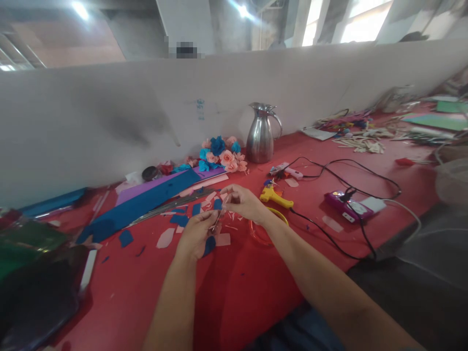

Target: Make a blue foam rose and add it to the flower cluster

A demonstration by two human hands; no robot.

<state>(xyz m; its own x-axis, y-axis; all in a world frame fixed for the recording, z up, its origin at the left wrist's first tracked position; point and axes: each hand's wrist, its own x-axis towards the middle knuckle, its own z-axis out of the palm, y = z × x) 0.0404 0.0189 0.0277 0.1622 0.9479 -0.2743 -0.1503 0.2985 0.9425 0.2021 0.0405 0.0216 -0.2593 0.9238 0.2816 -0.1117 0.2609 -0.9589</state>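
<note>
Over the red table (256,292), my left hand (199,230) is closed around a thin, shiny wire-like piece (215,225), whose exact kind I cannot make out. A blue paper petal (209,246) shows beside its lower edge; whether the hand touches it is unclear. My right hand (245,204) pinches at the upper end of the thin piece, and what sits between its fingertips is too small to name. Cut pink paper petals (165,238) and blue paper pieces (179,220) lie scattered around both hands.
Paper flowers (223,155) sit by a steel jug (260,134) at the wall. Blue crepe paper (142,207) and thin wires (168,202) lie left. A yellow glue gun (276,196), tape roll (256,233), and purple power strip (349,205) with cables are right.
</note>
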